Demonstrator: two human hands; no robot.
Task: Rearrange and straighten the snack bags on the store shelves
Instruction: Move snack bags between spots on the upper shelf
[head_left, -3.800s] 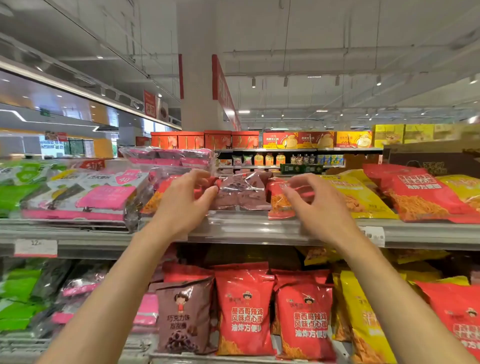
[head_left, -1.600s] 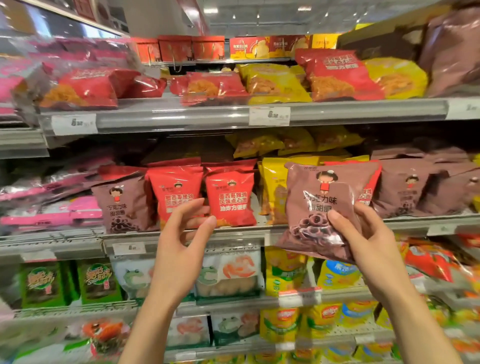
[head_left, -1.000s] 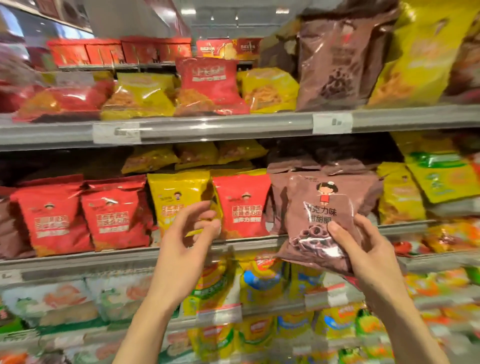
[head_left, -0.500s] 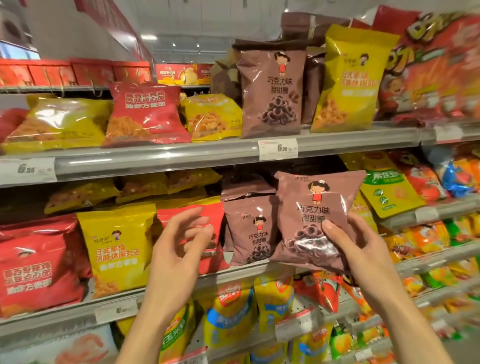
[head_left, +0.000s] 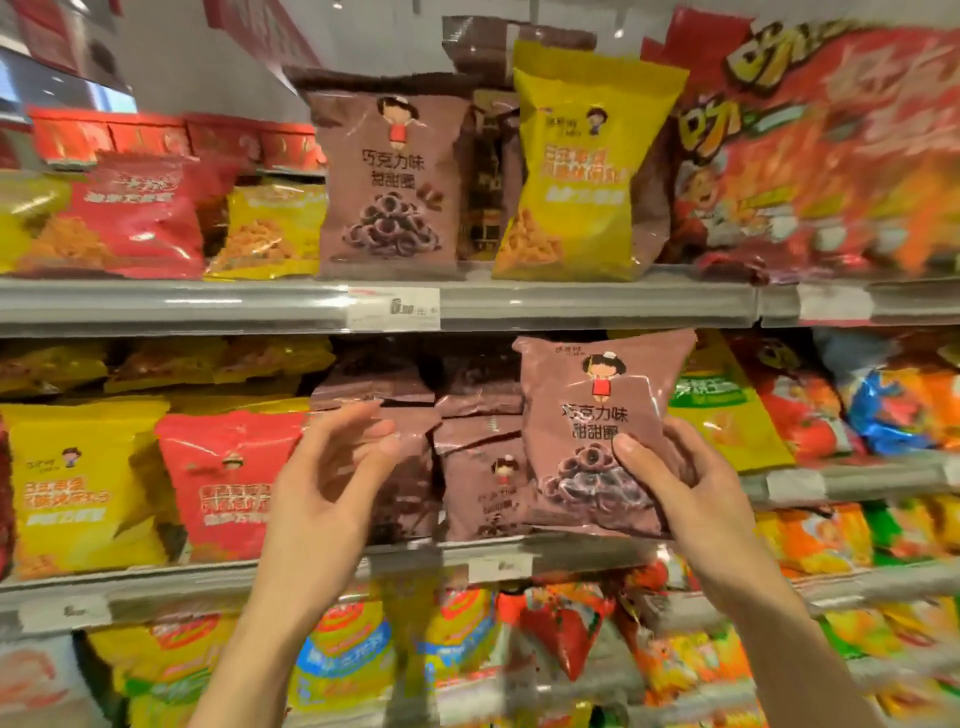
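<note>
1. Head view: the right hand (head_left: 691, 499) grips a brown snack bag (head_left: 597, 415) by its lower right corner, thumb across the front, upright before the middle shelf (head_left: 571, 553).
2. Its partner, the left hand (head_left: 332, 483), is open with fingers curled, holding nothing, just in front of brown bags (head_left: 415, 467) standing on that shelf (whether it touches them is unclear).
3. Left of these stand a red bag (head_left: 223, 483) and a yellow bag (head_left: 78, 483).
4. On the upper shelf (head_left: 208, 306) another brown bag (head_left: 389, 182) stands upright.
</note>
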